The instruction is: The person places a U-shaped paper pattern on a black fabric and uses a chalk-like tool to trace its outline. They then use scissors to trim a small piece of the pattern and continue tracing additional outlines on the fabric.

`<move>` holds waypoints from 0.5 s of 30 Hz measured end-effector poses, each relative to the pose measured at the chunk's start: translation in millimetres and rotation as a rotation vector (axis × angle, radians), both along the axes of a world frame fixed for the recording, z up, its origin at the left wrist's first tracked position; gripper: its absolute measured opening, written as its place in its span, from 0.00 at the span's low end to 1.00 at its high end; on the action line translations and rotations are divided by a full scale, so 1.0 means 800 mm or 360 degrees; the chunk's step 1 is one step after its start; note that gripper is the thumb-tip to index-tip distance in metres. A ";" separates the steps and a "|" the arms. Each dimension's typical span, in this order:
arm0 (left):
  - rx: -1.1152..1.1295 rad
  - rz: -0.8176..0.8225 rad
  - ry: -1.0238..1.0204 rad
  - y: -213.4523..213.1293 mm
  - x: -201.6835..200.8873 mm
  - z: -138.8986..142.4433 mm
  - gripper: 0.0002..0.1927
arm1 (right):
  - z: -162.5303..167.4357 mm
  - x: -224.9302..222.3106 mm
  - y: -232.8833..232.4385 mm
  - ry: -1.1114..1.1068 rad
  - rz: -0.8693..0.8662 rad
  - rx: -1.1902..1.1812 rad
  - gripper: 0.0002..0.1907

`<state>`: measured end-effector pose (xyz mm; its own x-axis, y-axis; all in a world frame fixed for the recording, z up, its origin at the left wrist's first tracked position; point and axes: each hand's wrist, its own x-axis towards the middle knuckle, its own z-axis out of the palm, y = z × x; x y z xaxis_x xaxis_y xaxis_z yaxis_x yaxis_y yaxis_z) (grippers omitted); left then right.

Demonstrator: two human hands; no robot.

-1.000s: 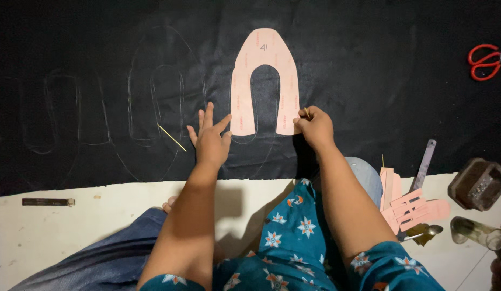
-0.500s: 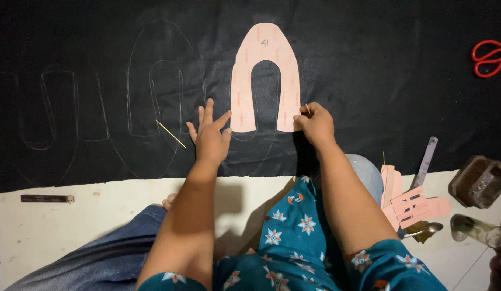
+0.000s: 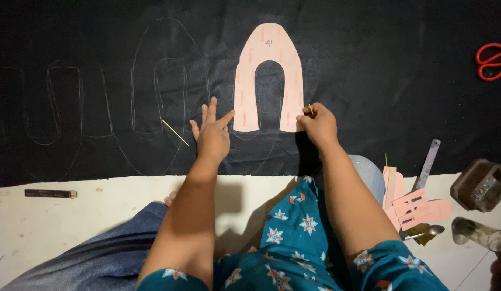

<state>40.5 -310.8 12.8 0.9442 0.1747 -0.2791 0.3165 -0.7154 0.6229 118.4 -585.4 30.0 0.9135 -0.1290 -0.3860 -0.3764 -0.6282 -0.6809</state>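
The pink pattern (image 3: 268,75) lies flat on the black fabric (image 3: 369,64), right of two chalked outlines. The left hand (image 3: 211,134), fingers spread, pins its left leg. The right hand (image 3: 317,125) pinches a thin marker (image 3: 310,109) at the right leg's outer edge. Tracing looks underway; the line must hug the edge while the pattern stays put.

Light was dim and warm, falling from above. The black cloth (image 3: 369,64) swallowed detail. Soft arm shadows lay on the pale floor (image 3: 99,215) below the cloth. Focus was sharp, corners slightly darkened.
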 end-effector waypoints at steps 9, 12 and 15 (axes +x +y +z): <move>-0.0028 0.0015 -0.0017 0.000 0.000 -0.001 0.25 | -0.009 0.000 -0.004 -0.0003 0.0003 0.0005 0.11; -0.0034 0.0008 -0.0042 0.001 -0.002 0.001 0.25 | -0.007 0.000 -0.003 0.0020 0.0006 -0.0046 0.11; -0.0071 0.0018 -0.0005 0.001 -0.001 0.004 0.23 | -0.003 0.000 -0.001 0.0020 0.0019 -0.0064 0.10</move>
<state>39.8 -309.8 15.9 0.9432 0.1730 -0.2836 0.3223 -0.6833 0.6551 118.2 -586.2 27.6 0.9102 -0.1335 -0.3920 -0.3769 -0.6593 -0.6505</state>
